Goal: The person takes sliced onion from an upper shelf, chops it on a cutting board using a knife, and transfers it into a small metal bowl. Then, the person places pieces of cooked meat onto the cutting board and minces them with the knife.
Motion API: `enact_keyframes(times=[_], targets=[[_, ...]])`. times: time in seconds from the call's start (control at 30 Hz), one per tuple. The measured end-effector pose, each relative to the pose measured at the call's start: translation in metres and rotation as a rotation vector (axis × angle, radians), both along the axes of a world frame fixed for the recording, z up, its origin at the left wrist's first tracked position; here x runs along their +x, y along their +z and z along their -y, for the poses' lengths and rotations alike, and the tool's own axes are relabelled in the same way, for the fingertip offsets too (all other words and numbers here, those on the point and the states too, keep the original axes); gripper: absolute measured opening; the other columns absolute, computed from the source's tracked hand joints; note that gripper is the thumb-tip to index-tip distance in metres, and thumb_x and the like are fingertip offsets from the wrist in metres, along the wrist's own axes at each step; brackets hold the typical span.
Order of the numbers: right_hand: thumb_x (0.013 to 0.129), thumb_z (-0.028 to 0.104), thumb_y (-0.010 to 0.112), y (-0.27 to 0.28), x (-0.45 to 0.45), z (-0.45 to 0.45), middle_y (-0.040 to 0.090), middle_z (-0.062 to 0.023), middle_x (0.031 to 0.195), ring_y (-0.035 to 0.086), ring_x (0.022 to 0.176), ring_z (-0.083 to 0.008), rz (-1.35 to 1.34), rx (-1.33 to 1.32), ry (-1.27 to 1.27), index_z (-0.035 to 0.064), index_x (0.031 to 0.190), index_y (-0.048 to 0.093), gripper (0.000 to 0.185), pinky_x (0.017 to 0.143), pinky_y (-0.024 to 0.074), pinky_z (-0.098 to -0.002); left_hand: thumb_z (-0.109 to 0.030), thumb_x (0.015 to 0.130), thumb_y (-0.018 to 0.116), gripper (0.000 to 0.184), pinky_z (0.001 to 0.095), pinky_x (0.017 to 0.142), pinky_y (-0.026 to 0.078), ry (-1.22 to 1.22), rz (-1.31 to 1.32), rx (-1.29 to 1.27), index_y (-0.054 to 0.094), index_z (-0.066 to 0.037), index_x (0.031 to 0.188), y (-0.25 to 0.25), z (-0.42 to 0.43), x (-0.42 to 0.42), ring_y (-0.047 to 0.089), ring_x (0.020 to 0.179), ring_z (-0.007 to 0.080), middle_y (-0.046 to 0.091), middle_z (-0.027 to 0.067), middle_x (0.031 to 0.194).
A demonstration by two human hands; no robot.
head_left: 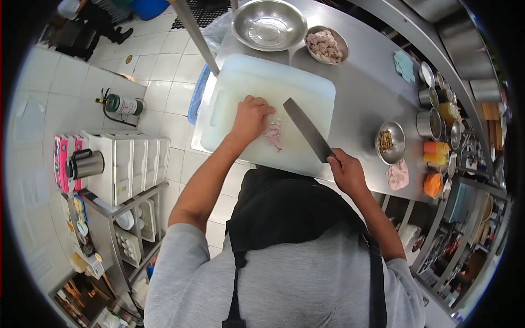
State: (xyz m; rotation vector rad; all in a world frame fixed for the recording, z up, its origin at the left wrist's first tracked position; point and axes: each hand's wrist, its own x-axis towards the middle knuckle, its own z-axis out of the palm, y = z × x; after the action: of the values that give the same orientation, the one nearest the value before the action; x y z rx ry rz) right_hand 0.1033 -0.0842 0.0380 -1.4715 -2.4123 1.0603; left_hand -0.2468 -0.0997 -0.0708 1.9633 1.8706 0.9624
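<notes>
A broad rectangular cleaver (307,129) is in my right hand (349,175), its handle wrapped by the fingers. Its blade slants up and left over the pale cutting board (306,82), with the tip apart from my left hand. My left hand (251,119) rests on the board with its fingers curled and pressed together; whatever may be under them is hidden. Just right of that hand lies a small heap of finely chopped pink-and-white pieces (272,136), resembling red onion or shallot. A few tiny bits are scattered above the heap.
Behind the board stand a wide steel bowl (268,27) and a bowl of pale raw meat pieces (326,46). To the right are a bowl of small brownish bits (386,141), a pink cloth (398,174), a teal cloth (404,66) and several containers. A table post (197,38) rises behind left.
</notes>
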Motion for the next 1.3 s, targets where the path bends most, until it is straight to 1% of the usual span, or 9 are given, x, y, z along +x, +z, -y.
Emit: enact_keyframes(times=[0.13, 0.23, 0.33, 0.43, 0.53, 0.63, 0.73, 1.03, 1.3], targets=[[0.100, 0.016, 0.072, 0.000, 0.005, 0.024, 0.075, -0.0159, 0.094, 0.074, 0.080, -0.0396, 0.001, 0.179, 0.003, 0.0085, 0.124, 0.072, 0.025, 0.072, 0.0588, -0.0487, 0.004, 0.086, 0.066, 0.029, 0.0463, 0.093, 0.055, -0.187, 0.065, -0.026, 0.084, -0.011, 0.103, 0.004, 0.007, -0.015, 0.065, 0.103, 0.0345, 0.078, 0.0082, 0.106], [0.097, 0.014, 0.073, -0.005, 0.014, 0.034, 0.076, -0.0119, 0.097, 0.074, 0.080, -0.0367, 0.045, 0.269, 0.034, 0.0118, 0.124, 0.073, 0.027, 0.072, 0.0603, -0.0473, 0.009, 0.087, 0.058, 0.043, 0.0461, 0.107, 0.052, -0.097, 0.152, -0.116, 0.080, -0.008, 0.120, 0.005, 0.013, -0.016, 0.066, 0.113, 0.0367, 0.078, 0.0093, 0.117], [0.097, 0.013, 0.073, -0.006, 0.020, 0.042, 0.076, -0.0111, 0.098, 0.075, 0.081, -0.0358, 0.044, 0.289, 0.063, 0.0129, 0.125, 0.072, 0.029, 0.072, 0.0607, -0.0469, 0.008, 0.089, 0.057, 0.053, 0.0469, 0.111, 0.051, -0.146, 0.108, -0.271, 0.071, -0.008, 0.138, 0.017, 0.015, -0.015, 0.065, 0.121, 0.0374, 0.076, 0.0129, 0.125], [0.097, 0.013, 0.071, -0.015, 0.018, 0.052, 0.076, -0.0117, 0.099, 0.075, 0.083, -0.0360, -0.057, 0.213, -0.027, 0.0128, 0.126, 0.071, 0.028, 0.074, 0.0605, -0.0483, 0.005, 0.089, 0.058, 0.059, 0.0463, 0.112, 0.051, -0.036, 0.283, -0.443, 0.066, -0.007, 0.146, 0.023, 0.024, -0.011, 0.063, 0.128, 0.0382, 0.073, 0.0168, 0.131], [0.101, 0.015, 0.068, -0.025, 0.009, 0.064, 0.076, -0.0171, 0.099, 0.074, 0.087, -0.0415, -0.216, 0.041, -0.194, 0.0074, 0.126, 0.070, 0.026, 0.078, 0.0581, -0.0506, -0.010, 0.088, 0.076, 0.066, 0.0492, 0.116, 0.047, -0.108, 0.075, -0.363, 0.062, -0.010, 0.152, 0.031, 0.031, -0.012, 0.055, 0.139, 0.0389, 0.065, 0.0172, 0.145], [0.103, 0.016, 0.066, -0.020, 0.003, 0.072, 0.075, -0.0232, 0.097, 0.073, 0.090, -0.0466, -0.302, -0.142, -0.358, 0.0015, 0.127, 0.067, 0.028, 0.078, 0.0560, -0.0508, -0.030, 0.077, 0.094, 0.087, 0.0531, 0.120, 0.041, -0.202, -0.164, -0.360, 0.059, -0.013, 0.155, 0.061, 0.038, 0.012, 0.047, 0.147, 0.0384, 0.056, 0.0145, 0.156], [0.103, 0.016, 0.067, -0.016, 0.001, 0.084, 0.076, -0.0249, 0.097, 0.074, 0.090, -0.0469, -0.281, -0.185, -0.446, 0.0018, 0.126, 0.068, 0.028, 0.078, 0.0564, -0.0513, -0.045, 0.064, 0.102, 0.108, 0.0544, 0.120, 0.038, -0.279, -0.254, -0.315, 0.056, -0.015, 0.158, 0.045, 0.033, 0.023, 0.043, 0.150, 0.0366, 0.049, 0.0120, 0.162], [0.103, 0.017, 0.068, -0.016, -0.044, 0.140, 0.076, -0.0265, 0.095, 0.073, 0.090, -0.0496, -0.146, -0.042, -0.643, 0.0000, 0.121, 0.068, 0.025, 0.078, 0.0562, -0.0554, -0.030, 0.076, 0.096, 0.051, 0.0494, 0.101, 0.042, -0.367, -0.083, -0.049, 0.075, -0.015, 0.120, -0.004, 0.006, 0.022, 0.057, 0.126, 0.0307, 0.070, 0.0035, 0.116], [0.105, 0.016, 0.062, -0.015, -0.118, 0.168, 0.075, -0.0240, 0.103, 0.072, 0.087, -0.0487, 0.057, 0.090, -0.698, 0.0022, 0.124, 0.066, 0.024, 0.078, 0.0570, -0.0571, -0.030, 0.075, 0.095, 0.052, 0.0493, 0.097, 0.044, -0.536, -0.014, -0.127, 0.071, -0.013, 0.118, 0.007, -0.006, 0.002, 0.060, 0.119, 0.0323, 0.070, 0.0050, 0.111]])
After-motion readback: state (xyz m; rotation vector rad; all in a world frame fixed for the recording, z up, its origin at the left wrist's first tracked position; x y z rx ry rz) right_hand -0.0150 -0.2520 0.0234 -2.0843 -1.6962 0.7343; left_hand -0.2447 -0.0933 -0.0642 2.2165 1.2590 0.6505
